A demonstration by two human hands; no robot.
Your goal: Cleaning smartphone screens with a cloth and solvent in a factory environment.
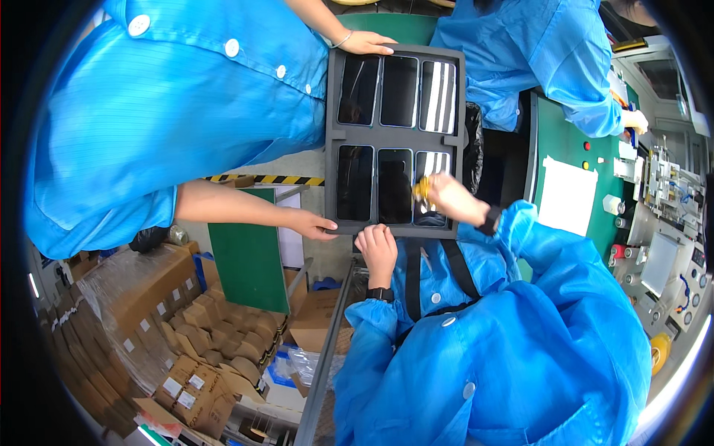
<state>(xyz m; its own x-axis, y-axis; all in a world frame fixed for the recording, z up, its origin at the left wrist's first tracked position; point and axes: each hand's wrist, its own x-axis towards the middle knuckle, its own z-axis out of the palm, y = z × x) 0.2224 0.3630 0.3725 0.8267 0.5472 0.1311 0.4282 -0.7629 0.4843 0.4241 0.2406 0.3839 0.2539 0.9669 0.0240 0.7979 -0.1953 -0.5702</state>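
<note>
A dark grey foam tray (394, 138) carries several smartphones with black screens, such as this smartphone (394, 186), set in two rows. My left hand (378, 253) has its fingers curled over the tray's near edge. Over the lower right smartphone (431, 212) is my right hand (455, 199), closed around a small yellow object (422, 189), blurred so its kind cannot be told. A co-worker in a blue smock grips the same tray with one hand (366, 42) at its far edge and another hand (309, 223) at its near left corner.
Another person in blue works at a green bench (595, 186) on the right, where a white sheet (567, 195) and machines lie. Cardboard boxes (195, 394) and a carton of dividers (223, 327) fill the lower left. A green board (249, 253) stands beside a metal rail (323, 364).
</note>
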